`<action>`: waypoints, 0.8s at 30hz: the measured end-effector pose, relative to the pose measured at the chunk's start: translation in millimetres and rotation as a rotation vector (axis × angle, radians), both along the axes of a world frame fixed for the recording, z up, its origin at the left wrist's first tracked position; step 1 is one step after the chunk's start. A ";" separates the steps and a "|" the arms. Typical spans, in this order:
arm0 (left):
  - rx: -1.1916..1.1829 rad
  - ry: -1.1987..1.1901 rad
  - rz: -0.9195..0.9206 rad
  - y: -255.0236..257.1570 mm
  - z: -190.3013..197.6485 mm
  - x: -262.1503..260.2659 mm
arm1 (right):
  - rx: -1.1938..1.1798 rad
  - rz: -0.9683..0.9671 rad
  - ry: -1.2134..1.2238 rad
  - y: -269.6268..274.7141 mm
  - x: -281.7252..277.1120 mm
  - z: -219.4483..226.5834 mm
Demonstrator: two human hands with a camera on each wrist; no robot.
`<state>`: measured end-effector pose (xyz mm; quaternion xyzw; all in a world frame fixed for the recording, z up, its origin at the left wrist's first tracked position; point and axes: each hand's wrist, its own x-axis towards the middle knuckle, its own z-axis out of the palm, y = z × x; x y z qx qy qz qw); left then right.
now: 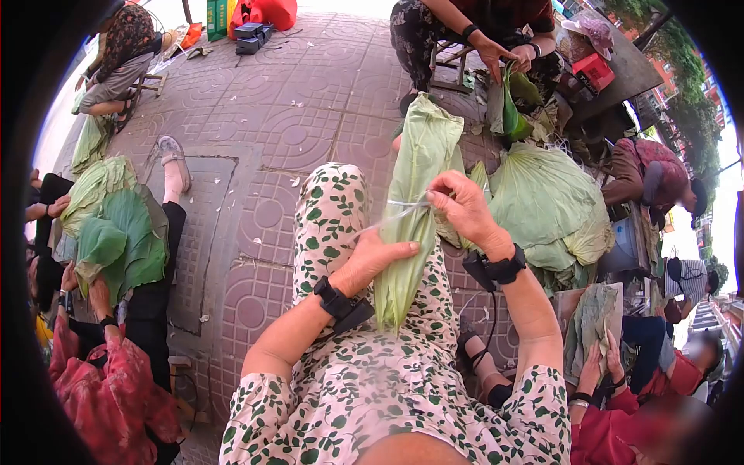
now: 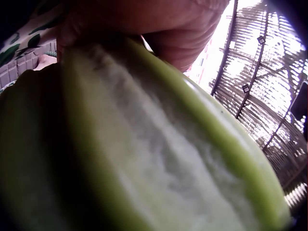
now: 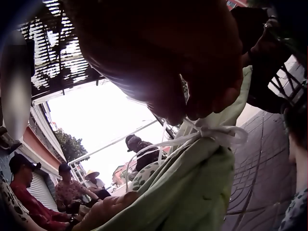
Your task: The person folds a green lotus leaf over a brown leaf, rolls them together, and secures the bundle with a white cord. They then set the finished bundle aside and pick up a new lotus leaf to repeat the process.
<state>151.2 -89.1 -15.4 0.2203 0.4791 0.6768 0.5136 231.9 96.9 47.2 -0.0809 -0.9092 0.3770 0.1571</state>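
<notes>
A long, folded bundle of pale green leaves (image 1: 418,147) lies along the lap, pointing away from the body. My left hand (image 1: 376,260) grips it around the lower half, thumb across the top. White string (image 1: 403,203) circles the bundle above that hand, and my right hand (image 1: 465,209) pinches the string between thumb and fingertips. In the right wrist view, a white string loop (image 3: 235,136) stands out at the knot, close under the fingers. Thick leaf folds (image 2: 159,144) fill the left wrist view below the hand.
A pile of large leaves (image 1: 542,198) spreads to the right of my knees. Ahead, a seated person handles a green leaf (image 1: 509,108); people on both sides also work with leaves. Patterned paving (image 1: 263,116) stretches out in front, with dark boxes (image 1: 253,37) farther off.
</notes>
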 end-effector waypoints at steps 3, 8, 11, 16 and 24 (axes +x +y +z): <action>-0.034 0.007 -0.021 -0.4 -0.4 0.3 | -0.249 -0.059 0.027 -1.2 -0.3 0.5; 0.024 -0.015 0.044 7.2 -10.1 4.5 | -0.541 -0.109 0.128 -4.4 -2.7 25.2; -0.091 0.099 -0.028 10.2 -24.0 3.8 | -0.581 -0.126 0.265 -6.3 -2.5 44.6; -0.035 -0.054 -0.026 4.5 -24.3 2.1 | -0.678 0.001 0.192 -11.7 8.2 56.5; 0.030 -0.143 0.018 -0.6 -11.2 2.4 | -0.080 -0.115 -0.001 2.9 19.4 15.0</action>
